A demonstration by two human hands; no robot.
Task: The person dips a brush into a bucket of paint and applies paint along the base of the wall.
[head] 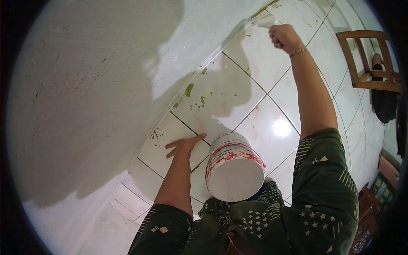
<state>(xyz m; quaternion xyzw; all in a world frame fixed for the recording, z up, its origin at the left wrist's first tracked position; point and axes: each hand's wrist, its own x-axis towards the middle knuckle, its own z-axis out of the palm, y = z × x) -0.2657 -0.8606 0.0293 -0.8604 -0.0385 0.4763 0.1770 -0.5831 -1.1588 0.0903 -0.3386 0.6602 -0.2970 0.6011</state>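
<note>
My right hand (285, 38), with a bracelet at the wrist, grips a pale flat tool (267, 21) near the far end of the wall's base. The tool is blurred, so I cannot tell whether it is a brush or a scraper. My left hand (183, 146) is spread with its fingers apart over the white floor tiles (245, 76) and holds nothing. Just right of it, close to my body, stands a white plastic paint bucket (235, 177) with red smears around its side. A white surface fills its near end; whether it is paint or a lid is unclear.
A white painted wall (95, 79) rises along the left. Green paint flakes (189, 90) lie on the tiles near its base. At the far right is a brown wooden frame (353, 60), with dark fabric (382, 105) beside it. Carved wooden furniture (366, 210) stands lower right.
</note>
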